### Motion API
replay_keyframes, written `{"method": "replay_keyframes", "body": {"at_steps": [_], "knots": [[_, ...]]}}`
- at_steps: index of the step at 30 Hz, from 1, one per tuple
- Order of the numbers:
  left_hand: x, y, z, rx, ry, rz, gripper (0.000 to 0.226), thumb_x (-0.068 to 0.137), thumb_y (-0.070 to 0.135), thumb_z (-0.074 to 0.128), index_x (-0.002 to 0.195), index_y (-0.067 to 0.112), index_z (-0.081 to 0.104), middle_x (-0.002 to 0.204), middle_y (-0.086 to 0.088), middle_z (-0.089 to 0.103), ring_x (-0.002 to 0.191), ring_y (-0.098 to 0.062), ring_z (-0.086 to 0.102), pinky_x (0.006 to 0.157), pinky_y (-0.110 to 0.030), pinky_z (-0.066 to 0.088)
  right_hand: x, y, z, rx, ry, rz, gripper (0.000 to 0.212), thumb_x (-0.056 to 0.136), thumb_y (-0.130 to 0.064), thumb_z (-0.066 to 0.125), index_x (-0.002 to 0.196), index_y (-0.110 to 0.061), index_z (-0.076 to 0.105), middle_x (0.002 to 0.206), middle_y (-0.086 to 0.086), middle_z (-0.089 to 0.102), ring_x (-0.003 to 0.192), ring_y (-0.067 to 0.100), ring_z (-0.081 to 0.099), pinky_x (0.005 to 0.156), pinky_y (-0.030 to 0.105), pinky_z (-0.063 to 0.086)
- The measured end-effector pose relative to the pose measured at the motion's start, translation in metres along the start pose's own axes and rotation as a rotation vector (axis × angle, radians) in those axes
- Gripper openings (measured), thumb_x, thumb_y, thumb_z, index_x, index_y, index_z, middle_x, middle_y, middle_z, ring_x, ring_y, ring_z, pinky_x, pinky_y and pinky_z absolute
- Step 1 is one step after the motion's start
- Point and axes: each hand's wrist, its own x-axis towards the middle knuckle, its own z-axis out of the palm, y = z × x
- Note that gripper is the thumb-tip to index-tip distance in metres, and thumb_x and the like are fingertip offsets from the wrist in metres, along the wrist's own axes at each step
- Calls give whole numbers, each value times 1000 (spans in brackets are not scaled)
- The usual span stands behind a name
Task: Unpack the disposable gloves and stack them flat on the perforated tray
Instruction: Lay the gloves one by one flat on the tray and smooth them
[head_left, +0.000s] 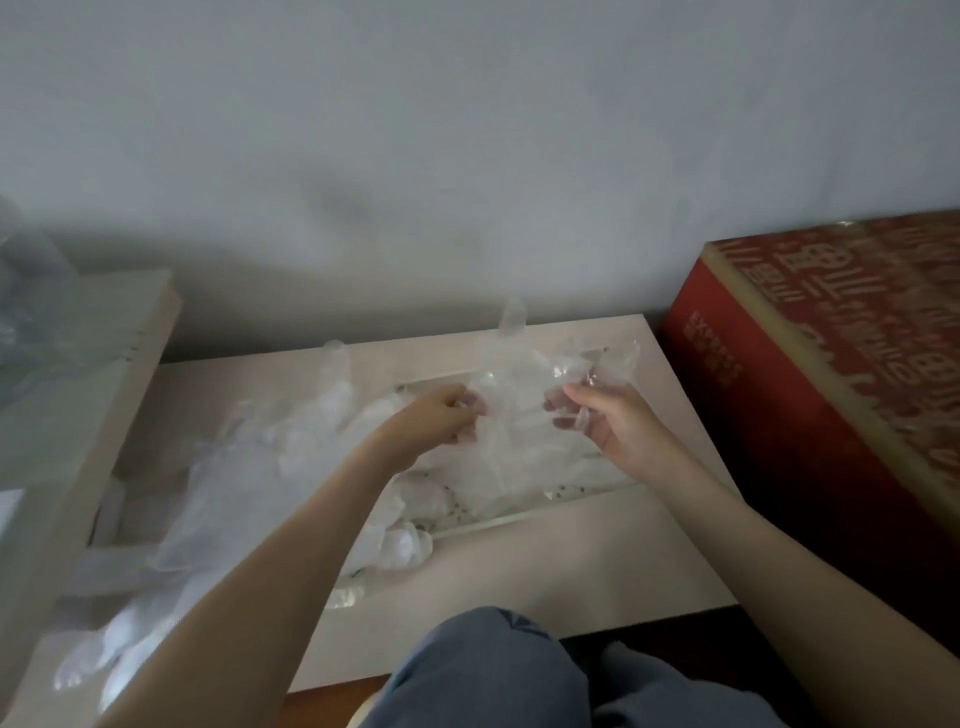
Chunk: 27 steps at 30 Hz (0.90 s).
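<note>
Clear, thin plastic is stretched between both hands: the left hand (441, 418) pinches one edge of a disposable glove (511, 410) with curled fingers, and the right hand (597, 423) pinches the opposite edge. The glove hangs just above the perforated tray (563, 491), where flattened gloves (571, 467) already lie. To do this step well, hold the film taut and level, lower it squarely onto those below, and let go of both edges together so nothing curls or folds under. Left of the tray, a loose heap of gloves (223, 483) waits on the pale table (545, 561). A red box (810, 395) stands to the right.
</note>
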Motion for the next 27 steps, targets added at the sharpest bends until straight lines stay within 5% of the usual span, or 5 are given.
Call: {"method": "replay_keyframes", "body": {"at_steps": [5, 12, 19, 23, 27], "knots": [[10, 16, 24, -198, 190, 22, 32, 103, 15, 35, 81, 9, 57, 68, -5, 59, 60, -16, 57, 74, -37, 53, -3, 4, -9, -8, -52, 29, 14, 92, 0, 53, 89, -12, 60, 91, 8, 72, 90, 20, 69, 75, 29, 55], [18, 21, 28, 198, 278, 60, 31, 98, 21, 40, 76, 16, 59, 56, 3, 43, 49, -15, 39, 47, -25, 28, -2, -4, -29, 192, 53, 26, 17, 84, -8, 58, 101, -13, 56, 92, 9, 73, 84, 23, 71, 70, 31, 58], [20, 20, 25, 294, 138, 35, 22, 89, 5, 39, 94, 14, 58, 77, 0, 66, 67, -24, 65, 63, -26, 55, 3, -19, -50, 106, -163, 343, 46, 84, -51, 49, 79, -7, 61, 108, 28, 61, 92, 37, 65, 68, 38, 57], [24, 23, 29, 255, 129, 16, 20, 89, 4, 39, 93, 14, 56, 80, 2, 64, 69, -22, 63, 61, -27, 49, 13, -14, -43, -152, -47, 301, 25, 80, -35, 67, 73, -14, 55, 104, 24, 57, 87, 34, 60, 62, 32, 57], [26, 27, 32, 265, 161, 57, 12, 90, 13, 48, 86, 16, 59, 75, 3, 64, 68, -10, 52, 60, -25, 39, 18, -7, -42, -417, -5, 260, 37, 80, -18, 76, 110, -19, 54, 107, 14, 71, 86, 22, 64, 67, 28, 51]]}}
